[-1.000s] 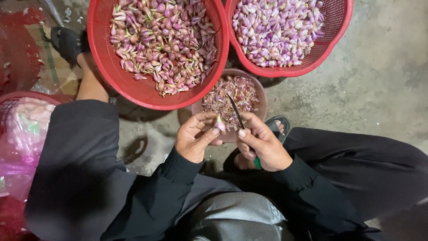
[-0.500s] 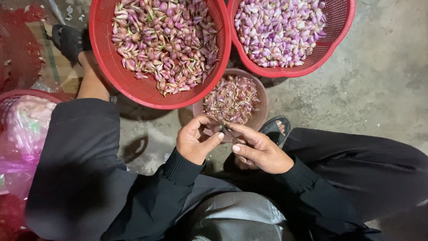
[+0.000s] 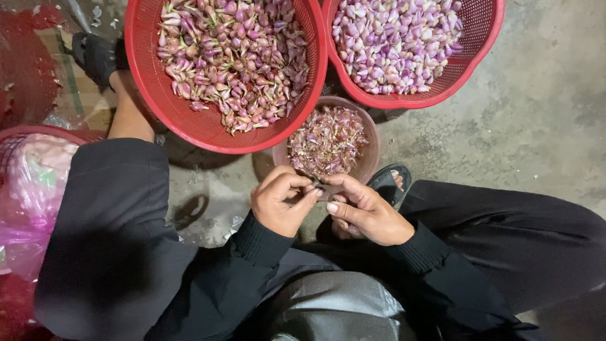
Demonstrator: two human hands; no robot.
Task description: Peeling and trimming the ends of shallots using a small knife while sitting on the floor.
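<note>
Shallot pinched between left hand (image 3: 281, 205), right hand (image 3: 366, 211); peel bowl (image 3: 372, 142) just beyond.

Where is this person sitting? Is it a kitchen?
Probably not a kitchen; more likely a work spot on a bare concrete floor, perhaps a yard or market. Two big red baskets of small purple bulbs and a bowl of peelings sit on the ground.

A crumpled, translucent pink plastic bag (image 3: 28, 196) sits at the left edge, in a red basket (image 3: 38, 131), with pale contents faintly showing. No labels, signs or screens appear.
</note>
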